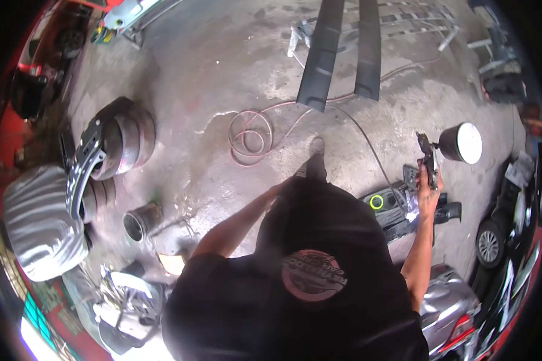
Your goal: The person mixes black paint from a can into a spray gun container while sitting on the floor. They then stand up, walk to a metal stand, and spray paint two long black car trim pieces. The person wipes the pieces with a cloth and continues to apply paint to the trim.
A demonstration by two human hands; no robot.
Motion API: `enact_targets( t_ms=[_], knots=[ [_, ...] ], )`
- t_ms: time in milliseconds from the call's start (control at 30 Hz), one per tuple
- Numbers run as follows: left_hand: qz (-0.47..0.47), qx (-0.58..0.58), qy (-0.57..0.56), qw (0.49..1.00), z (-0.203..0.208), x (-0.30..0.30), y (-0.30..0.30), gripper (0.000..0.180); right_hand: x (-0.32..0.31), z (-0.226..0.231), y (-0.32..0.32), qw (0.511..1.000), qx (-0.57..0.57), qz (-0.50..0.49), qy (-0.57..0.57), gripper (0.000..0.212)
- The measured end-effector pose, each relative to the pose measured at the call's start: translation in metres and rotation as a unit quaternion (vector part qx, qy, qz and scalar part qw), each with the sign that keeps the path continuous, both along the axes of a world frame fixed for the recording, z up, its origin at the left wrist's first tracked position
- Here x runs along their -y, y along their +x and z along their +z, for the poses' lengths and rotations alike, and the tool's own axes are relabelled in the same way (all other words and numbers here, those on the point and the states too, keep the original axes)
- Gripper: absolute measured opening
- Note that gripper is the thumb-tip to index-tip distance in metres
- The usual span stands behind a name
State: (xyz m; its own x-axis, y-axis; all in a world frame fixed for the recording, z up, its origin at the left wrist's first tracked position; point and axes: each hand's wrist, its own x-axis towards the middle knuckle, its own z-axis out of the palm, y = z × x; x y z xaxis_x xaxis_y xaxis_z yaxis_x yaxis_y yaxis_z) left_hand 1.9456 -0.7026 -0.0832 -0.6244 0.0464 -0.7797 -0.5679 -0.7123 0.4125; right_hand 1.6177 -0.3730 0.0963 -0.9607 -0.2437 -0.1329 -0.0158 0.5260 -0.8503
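My right hand (pixel 429 185) is closed around a spray gun (pixel 428 157), held out to the right at arm's length. A white round cup (pixel 467 143) is attached to the gun's far side. My left forearm (pixel 238 221) reaches forward to the front of my body, where the shirt hides the fingers. Ahead lie two long dark grey trim panels (pixel 320 60), side by side over a metal stand (pixel 397 30). The second panel (pixel 368 51) is the right one. A dark hose (pixel 367 139) curves over the floor toward the area below my right hand.
A reddish hose (pixel 250 162) lies coiled on the concrete ahead. Dark plastic parts (pixel 391 194) with a yellow-green ring (pixel 376 202) lie below my right arm. At left are a metal cylinder (pixel 141 224), round metal parts (pixel 140 135) and a silver-covered object (pixel 42 222). A wheel (pixel 491 243) stands right.
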Motion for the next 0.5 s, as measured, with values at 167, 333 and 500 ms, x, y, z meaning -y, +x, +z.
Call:
enact_targets(
  t_ms=[167, 333, 500],
  knots=[
    [-0.065, -0.052, 0.032, 0.996, -0.066, -0.005, -0.055, 0.050, 0.012, 0.006, -0.067, 0.999, 0.041, 0.021, 0.019, 0.028],
    [-0.092, -0.050, -0.027, 0.994, -0.056, -0.027, -0.152, 0.049, 0.005, 0.013, -0.138, 0.995, 0.029, 0.070, 0.058, 0.038],
    [-0.188, -0.033, -0.170, 0.967, 0.018, -0.038, -0.256, 0.046, -0.008, 0.007, -0.225, 0.991, 0.017, 0.113, 0.071, 0.042]
  ],
)
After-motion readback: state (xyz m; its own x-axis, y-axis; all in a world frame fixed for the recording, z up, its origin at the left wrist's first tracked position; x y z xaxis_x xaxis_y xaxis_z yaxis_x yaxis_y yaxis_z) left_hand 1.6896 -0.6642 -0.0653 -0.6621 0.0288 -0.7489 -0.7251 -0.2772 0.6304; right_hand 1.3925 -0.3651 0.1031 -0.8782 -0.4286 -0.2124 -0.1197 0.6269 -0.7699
